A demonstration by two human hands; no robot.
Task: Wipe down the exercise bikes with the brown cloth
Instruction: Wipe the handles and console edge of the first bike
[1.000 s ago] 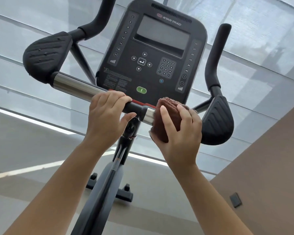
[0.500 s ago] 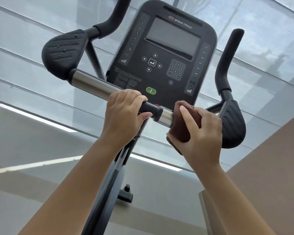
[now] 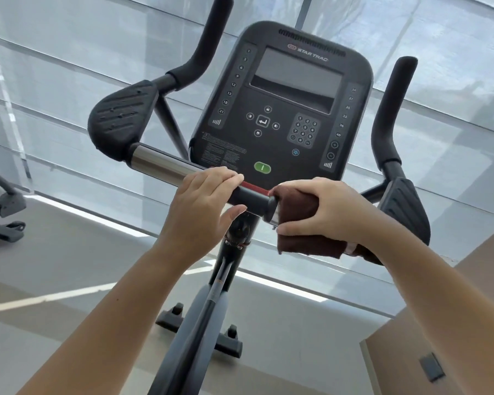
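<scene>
The brown cloth point(image 3: 303, 223) was wrapped, bunched, around the handlebar of the black exercise bike point(image 3: 283, 109), just right of centre, its lower edge left hanging beneath the bar.

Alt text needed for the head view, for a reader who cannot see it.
A person's right hand wraps a brown cloth around an exercise bike's handlebar, while the left hand grips the bar beside it. The bike's console rises behind.

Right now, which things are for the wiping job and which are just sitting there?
For the job: brown cloth in the right hand; handlebar, gripped by the left hand; console.
Just there: another machine at left; small dark object on the floor.
</scene>
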